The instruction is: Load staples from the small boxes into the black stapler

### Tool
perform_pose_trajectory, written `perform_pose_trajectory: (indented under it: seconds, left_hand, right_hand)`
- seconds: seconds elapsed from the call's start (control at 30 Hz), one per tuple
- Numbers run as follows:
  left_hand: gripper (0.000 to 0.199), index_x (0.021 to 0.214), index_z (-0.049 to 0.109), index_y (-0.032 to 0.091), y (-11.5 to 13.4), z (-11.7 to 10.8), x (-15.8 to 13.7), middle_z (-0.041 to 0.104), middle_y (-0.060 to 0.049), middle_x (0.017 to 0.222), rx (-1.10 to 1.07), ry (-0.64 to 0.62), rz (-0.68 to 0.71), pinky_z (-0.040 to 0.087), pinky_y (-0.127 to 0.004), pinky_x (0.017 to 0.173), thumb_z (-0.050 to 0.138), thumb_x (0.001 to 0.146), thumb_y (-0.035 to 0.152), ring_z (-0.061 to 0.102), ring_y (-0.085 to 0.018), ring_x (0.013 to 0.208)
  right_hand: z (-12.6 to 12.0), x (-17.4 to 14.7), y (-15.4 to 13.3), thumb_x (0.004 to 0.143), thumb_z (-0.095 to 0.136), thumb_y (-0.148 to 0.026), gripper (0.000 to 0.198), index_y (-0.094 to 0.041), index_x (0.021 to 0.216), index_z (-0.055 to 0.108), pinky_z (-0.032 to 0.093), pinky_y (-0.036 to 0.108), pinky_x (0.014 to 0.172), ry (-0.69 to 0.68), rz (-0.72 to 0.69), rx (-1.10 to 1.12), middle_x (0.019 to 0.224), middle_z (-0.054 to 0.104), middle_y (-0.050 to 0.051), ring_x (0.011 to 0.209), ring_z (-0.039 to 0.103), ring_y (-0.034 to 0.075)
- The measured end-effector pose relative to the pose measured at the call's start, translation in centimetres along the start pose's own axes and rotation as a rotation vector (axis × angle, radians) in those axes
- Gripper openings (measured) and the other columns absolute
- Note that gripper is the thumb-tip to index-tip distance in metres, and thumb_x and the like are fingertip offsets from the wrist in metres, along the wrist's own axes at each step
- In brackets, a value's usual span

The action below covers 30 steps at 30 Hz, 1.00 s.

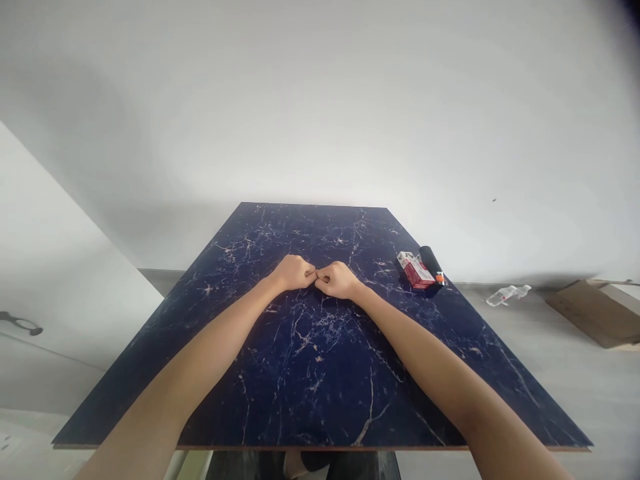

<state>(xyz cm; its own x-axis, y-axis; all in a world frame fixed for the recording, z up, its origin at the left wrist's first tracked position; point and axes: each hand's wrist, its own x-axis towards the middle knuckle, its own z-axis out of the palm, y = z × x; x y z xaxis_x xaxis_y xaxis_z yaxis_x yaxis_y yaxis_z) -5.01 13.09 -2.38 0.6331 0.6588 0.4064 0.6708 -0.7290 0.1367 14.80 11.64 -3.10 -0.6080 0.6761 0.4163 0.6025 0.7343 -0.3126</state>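
Note:
Over the middle of a dark blue, marble-patterned table (320,373), my left hand (295,273) and my right hand (337,280) meet at the fingertips. Both are closed, with thumb and fingers pinched together. Whatever lies between the fingers, if anything, is too small or too hidden to make out. To the right of my right hand, a red and white box (416,270) rests on the table. Against its far side lies a black cylindrical object (431,261) with an orange part at its near end.
A pale wall (320,120) rises behind the table's far edge. On the floor to the right are a clear plastic bottle (507,295) and a cardboard box (595,312). A dark handle (21,323) shows on the white surface at the left.

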Motion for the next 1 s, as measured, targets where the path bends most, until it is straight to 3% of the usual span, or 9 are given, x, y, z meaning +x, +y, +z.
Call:
perform_pose_trajectory:
  seconds: [0.27,0.57,1.0]
  left_hand:
    - [0.043,0.045,0.040,0.020,-0.03,-0.10,-0.11,0.044,0.001,0.042,-0.030,-0.005,-0.035,0.021,-0.030,0.051,0.051,0.085,0.033,0.034,-0.013,0.042]
    - [0.041,0.043,0.037,0.021,-0.28,-0.16,0.06,0.039,0.002,0.041,-0.085,-0.009,-0.089,0.020,-0.031,0.052,0.051,0.082,0.026,0.028,-0.013,0.040]
    - [0.040,0.044,0.040,0.021,-0.64,0.01,0.10,0.040,0.002,0.043,-0.115,0.007,-0.109,0.020,-0.031,0.053,0.051,0.082,0.028,0.028,-0.012,0.043]
  right_hand:
    - [0.01,0.00,-0.20,0.073,0.051,-0.019,0.031,-0.020,0.053,0.028,0.024,0.026,0.053,0.008,0.013,0.003,0.046,0.032,-0.006,0.046,0.025,0.008]
    - [-0.22,0.19,-0.22,0.081,0.056,-0.024,0.020,-0.020,0.061,0.055,0.029,0.024,0.058,-0.025,0.034,0.048,0.053,0.050,-0.005,0.050,0.040,0.009]
    - [-0.17,0.32,-0.22,0.084,0.061,-0.030,0.025,-0.019,0.062,0.057,0.030,0.024,0.059,-0.035,0.053,0.056,0.059,0.059,-0.002,0.053,0.045,0.009]
